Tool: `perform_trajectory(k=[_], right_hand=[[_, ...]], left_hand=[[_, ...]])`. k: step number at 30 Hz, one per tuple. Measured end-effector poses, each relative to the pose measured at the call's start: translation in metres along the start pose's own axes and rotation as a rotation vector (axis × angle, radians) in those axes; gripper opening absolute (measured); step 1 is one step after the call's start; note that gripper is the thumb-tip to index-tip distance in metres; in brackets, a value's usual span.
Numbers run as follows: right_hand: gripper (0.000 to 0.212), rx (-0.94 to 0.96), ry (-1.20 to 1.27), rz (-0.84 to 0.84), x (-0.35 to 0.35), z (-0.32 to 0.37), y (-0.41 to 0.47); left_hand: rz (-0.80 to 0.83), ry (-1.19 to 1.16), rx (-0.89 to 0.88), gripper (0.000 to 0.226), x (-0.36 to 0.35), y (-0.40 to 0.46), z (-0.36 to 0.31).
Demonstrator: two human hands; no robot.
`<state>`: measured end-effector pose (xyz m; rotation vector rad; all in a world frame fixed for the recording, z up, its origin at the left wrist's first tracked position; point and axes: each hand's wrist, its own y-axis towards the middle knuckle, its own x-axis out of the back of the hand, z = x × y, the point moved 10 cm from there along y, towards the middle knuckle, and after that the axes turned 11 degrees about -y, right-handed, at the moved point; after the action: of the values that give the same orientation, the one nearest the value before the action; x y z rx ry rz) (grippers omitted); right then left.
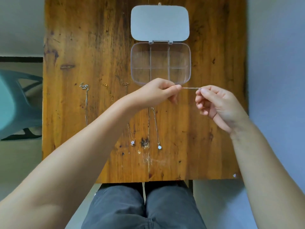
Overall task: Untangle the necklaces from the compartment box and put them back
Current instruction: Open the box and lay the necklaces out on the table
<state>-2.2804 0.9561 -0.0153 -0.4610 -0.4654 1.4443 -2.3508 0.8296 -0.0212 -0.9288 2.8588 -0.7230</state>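
Observation:
A clear plastic compartment box point(160, 80) lies open at the table's far middle, its lid point(159, 23) folded back; its compartments look bare. My left hand point(158, 92) and my right hand point(216, 103) pinch the two ends of a thin silver chain point(190, 88), stretched taut between them just in front of the box. Below my left hand a necklace with a white round pendant point(159, 147) lies straight on the wood. Left of it is a necklace with a small flower pendant point(132, 142). Further left lie a silver chain point(86, 103) and a gold chain point(105, 85), partly hidden by my forearm.
The wooden table point(206, 138) has bare wood to the right of the box and near its front edge. A teal plastic chair point(18, 103) stands off the left edge. My knees in dark trousers point(145, 205) sit below the front edge.

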Motion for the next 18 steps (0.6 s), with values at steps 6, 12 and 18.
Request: perform_trajectory(k=[6,12,18], right_hand=[[0.019,-0.374,-0.159,-0.038,0.021,-0.122,-0.065],[0.017,-0.492,-0.284,-0.122,-0.003,-0.182,-0.083],[0.028,-0.496,-0.501,-0.148,-0.003,-0.185,-0.076]], left_hand=[[-0.051,-0.092,0.118,0.044,-0.004,0.020,0.020],[-0.127,0.252,0.205,0.037,-0.049,0.058,0.040],[-0.256,0.595,0.108,0.023,-0.059,0.065,0.040]])
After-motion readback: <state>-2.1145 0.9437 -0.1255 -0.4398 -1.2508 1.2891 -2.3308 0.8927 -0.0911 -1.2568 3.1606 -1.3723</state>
